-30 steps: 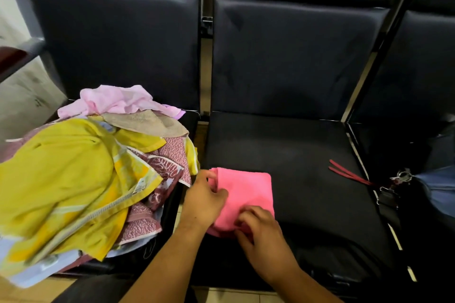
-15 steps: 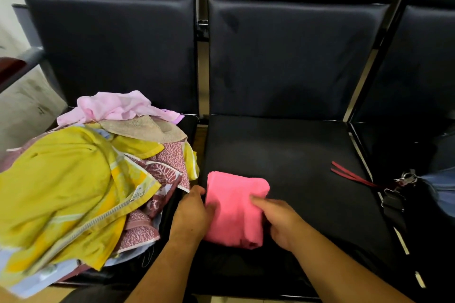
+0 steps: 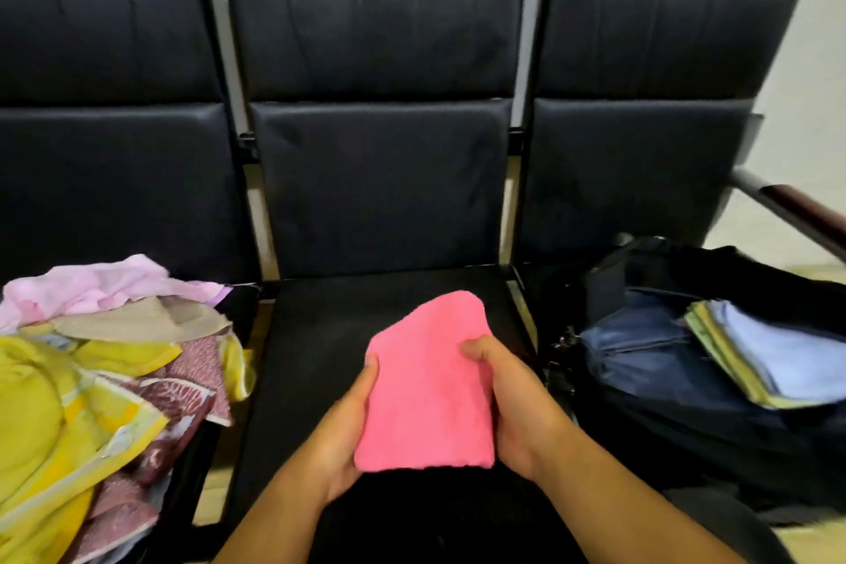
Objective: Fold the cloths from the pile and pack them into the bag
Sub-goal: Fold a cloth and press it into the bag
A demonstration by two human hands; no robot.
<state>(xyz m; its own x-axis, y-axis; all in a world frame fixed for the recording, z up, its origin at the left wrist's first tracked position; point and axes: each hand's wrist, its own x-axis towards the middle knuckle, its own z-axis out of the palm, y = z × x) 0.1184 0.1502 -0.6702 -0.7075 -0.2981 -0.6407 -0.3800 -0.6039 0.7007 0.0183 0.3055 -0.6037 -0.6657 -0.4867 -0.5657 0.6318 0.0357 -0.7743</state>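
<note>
— Pink cloth [image 3: 428, 385], folded into a thick pad: where do we have it?
— We hold it over the front half of the middle chair [image 3: 320, 334]. Our left hand [image 3: 345, 440] grips its left edge, and our right hand [image 3: 512, 403] grips its right edge, thumb on top.
— And the rest?
— The pile [image 3: 91, 380] covers the left chair [image 3: 114, 179]. The bag [image 3: 664, 380] lies open on the right chair [image 3: 631, 169], with folded cloths [image 3: 778, 362] stacked inside.
</note>
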